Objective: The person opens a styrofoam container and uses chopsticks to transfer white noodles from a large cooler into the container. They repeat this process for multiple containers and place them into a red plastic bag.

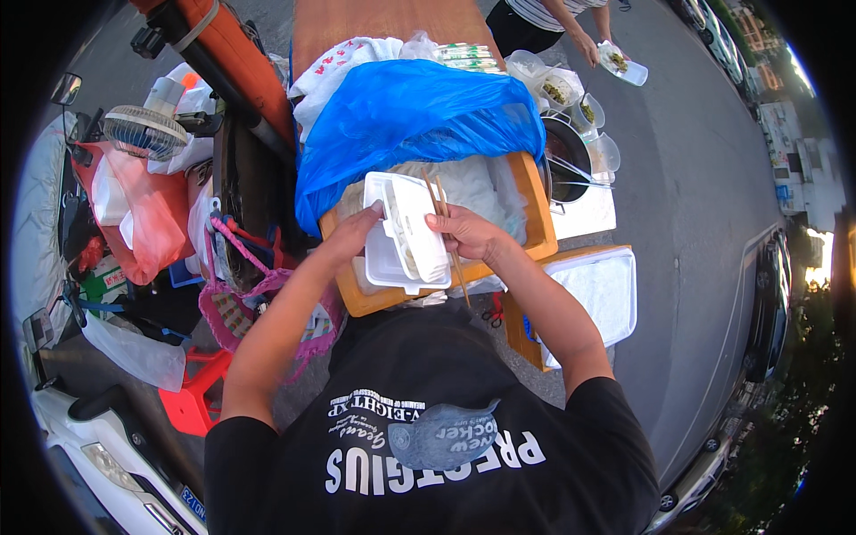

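A white foam takeaway box (394, 267) is held in front of me with its lid (426, 234) partly folded over. Pale food shows in the gap, but I cannot tell what it is. My left hand (356, 234) grips the box's left side, thumb on its rim. In my right hand (468, 232) is a pair of wooden chopsticks (458, 264), while its thumb presses on the lid. Beneath the box is an orange-yellow crate (535, 207), lined with clear plastic and holding pale, soft-looking contents. Blue plastic sheeting (421, 107) covers its far part.
A dark pot (568, 160) and plastic tubs (556, 90) of food stand at right. Beyond, another person's hands (588, 50) hold an open foam box (623, 67). An orange post (227, 53), a fan (145, 130), a pink basket (217, 314) and a red stool (194, 394) are left.
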`<control>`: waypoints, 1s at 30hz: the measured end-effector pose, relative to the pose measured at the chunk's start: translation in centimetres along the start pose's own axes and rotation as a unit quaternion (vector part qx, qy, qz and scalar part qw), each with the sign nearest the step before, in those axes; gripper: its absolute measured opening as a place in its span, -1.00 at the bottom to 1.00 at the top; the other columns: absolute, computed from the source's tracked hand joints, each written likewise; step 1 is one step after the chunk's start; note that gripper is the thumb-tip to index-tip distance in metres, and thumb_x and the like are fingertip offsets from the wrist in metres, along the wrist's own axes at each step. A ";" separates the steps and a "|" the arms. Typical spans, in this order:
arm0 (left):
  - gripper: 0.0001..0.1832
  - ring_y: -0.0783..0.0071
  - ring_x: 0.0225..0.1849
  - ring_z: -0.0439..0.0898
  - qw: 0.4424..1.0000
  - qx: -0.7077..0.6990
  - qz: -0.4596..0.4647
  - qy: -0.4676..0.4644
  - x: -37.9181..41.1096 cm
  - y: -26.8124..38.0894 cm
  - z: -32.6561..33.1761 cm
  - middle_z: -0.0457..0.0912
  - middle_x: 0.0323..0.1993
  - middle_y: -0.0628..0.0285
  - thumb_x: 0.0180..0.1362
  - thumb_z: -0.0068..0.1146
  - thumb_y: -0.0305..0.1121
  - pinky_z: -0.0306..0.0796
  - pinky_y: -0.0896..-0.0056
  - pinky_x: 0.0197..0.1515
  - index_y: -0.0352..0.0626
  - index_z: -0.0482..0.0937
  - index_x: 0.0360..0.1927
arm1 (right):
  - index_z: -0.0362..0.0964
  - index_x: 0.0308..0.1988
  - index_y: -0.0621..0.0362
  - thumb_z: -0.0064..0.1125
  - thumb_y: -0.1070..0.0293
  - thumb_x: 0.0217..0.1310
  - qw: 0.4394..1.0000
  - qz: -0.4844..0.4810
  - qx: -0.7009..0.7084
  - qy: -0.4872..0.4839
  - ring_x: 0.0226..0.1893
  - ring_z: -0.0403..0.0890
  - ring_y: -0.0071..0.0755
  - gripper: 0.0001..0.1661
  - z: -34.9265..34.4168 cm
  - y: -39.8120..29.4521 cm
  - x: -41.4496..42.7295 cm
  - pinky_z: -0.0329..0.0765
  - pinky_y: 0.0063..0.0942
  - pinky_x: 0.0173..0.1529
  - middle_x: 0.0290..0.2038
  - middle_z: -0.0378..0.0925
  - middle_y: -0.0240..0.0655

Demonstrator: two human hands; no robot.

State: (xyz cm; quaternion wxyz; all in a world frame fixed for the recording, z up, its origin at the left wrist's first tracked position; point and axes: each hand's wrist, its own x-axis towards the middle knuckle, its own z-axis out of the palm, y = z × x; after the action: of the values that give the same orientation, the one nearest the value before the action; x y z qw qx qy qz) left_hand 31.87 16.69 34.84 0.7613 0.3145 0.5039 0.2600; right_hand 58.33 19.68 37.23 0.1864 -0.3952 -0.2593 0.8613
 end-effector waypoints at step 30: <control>-0.39 0.39 0.21 0.57 0.974 -0.018 0.218 0.061 -0.7 -4.3 1.8 0.58 0.24 0.11 0.64 -0.29 0.02 0.44 0.36 0.25 -0.22 0.30 0.51 | 0.20 0.38 0.36 0.58 -0.18 0.10 0.951 0.004 -0.294 0.092 0.11 0.64 -0.21 0.16 6.5 -7.4 1.9 0.57 -0.26 0.14 0.08 0.60 -0.03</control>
State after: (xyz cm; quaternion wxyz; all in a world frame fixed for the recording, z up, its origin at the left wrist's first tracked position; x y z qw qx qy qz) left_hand 33.62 12.98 32.58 0.6600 0.3862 0.4639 0.4472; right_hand 52.94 24.65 44.14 0.0816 -0.5107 -0.4812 0.7078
